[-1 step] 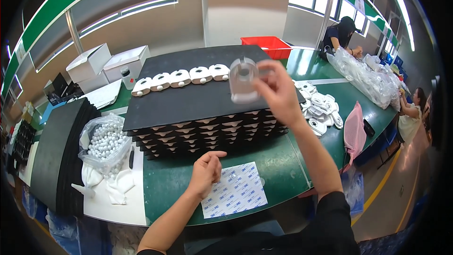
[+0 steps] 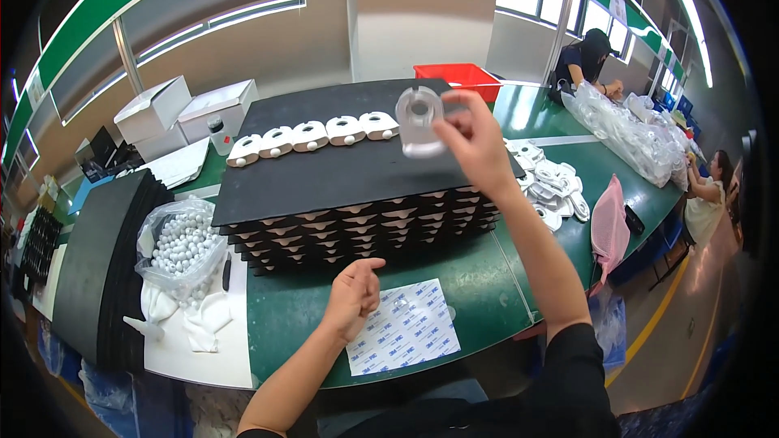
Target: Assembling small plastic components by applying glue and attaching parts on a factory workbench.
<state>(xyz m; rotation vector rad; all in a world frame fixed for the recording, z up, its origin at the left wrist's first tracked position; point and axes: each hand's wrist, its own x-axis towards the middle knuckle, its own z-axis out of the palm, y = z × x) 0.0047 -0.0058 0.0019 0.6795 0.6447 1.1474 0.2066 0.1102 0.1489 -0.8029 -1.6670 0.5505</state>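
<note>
My right hand [image 2: 475,142] grips a whitish plastic part [image 2: 422,123] by its edge, between thumb and fingers. The part has a round hole in its upper half, and it is raised upright above the black board [image 2: 324,178]. To its left, several similar white parts [image 2: 345,128] lie in a row on that board, each with a small white ball at its near side. My left hand [image 2: 355,298] hovers by the upper left corner of a white sheet with blue print [image 2: 403,328]. Its index finger points right, the others curl loosely, and nothing shows in it.
Below the top board are stacked layers of boards and parts [image 2: 357,231]. Left are a bag of white balls [image 2: 182,243] and black boards [image 2: 101,268]. Right are loose white parts [image 2: 556,186] and a pink mesh bag [image 2: 613,227]. Behind stands a red bin [image 2: 458,77]; another person [image 2: 584,65] works far right.
My right hand has lifted the plastic part slightly higher, and the part shows more sharply. My left hand has barely shifted to the left.
</note>
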